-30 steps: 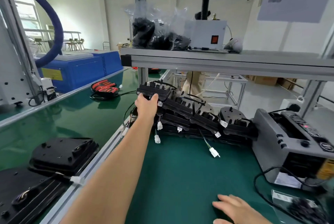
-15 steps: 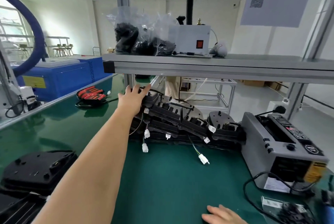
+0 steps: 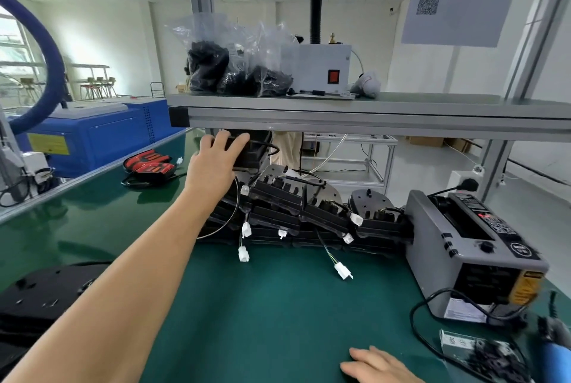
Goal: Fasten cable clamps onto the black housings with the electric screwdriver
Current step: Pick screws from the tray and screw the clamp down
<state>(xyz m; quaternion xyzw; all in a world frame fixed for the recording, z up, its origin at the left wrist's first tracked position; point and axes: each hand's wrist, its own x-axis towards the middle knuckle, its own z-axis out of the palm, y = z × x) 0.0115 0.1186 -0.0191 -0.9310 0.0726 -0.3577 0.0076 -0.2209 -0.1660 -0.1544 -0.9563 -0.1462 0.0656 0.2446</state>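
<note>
A pile of black housings [image 3: 309,212] with wires and white connectors lies at the back of the green mat. My left hand [image 3: 216,163] reaches far forward and grips the topmost black housing [image 3: 251,152], held above the pile just under the shelf edge. Near the bottom edge my right hand [image 3: 375,364] rests flat on the mat and holds nothing. A clear bag of small black parts [image 3: 482,358] lies at the bottom right. Beside it a blurred blue tool handle [image 3: 554,353] shows.
A grey tape dispenser [image 3: 469,252] with a black cord stands on the right. The aluminium shelf [image 3: 370,113] overhangs the pile and carries bags of black parts and a white box. More black housings [image 3: 40,299] sit at the left by the conveyor.
My left hand has lifted the top housing up off the pile, toward the underside of the shelf. The right hand stays on the mat.
</note>
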